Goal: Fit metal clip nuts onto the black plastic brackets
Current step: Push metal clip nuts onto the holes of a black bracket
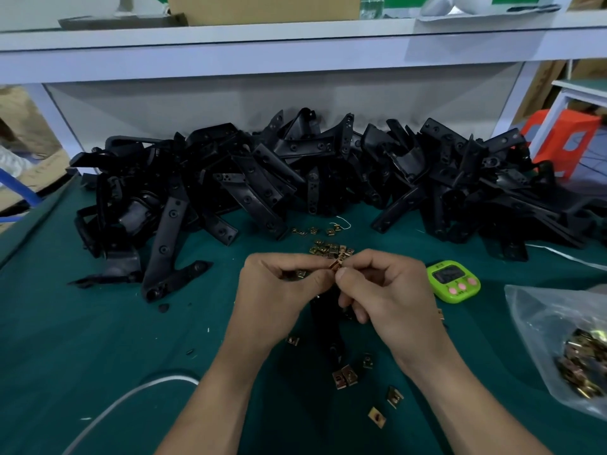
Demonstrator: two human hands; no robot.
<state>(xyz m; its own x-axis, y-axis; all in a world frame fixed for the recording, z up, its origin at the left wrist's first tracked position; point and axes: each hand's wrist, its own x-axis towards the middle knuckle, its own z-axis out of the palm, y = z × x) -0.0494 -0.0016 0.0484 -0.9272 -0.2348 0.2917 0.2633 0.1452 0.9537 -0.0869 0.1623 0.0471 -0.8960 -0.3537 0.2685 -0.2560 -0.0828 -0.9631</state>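
clip nut (335, 265), one, pinched by both the left hand (276, 290) and right hand (389, 290) over one black bracket (328, 326).

big heap of black plastic brackets (295, 172) piled along the back, one more bracket (328, 326) lying flat up front. brass-coloured clip nuts (331, 249) scattered loose around it, one clip nut (335, 265) pinched just above.

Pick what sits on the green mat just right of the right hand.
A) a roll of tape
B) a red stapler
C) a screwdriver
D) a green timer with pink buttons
D: the green timer with pink buttons lies on the mat beside the right hand.
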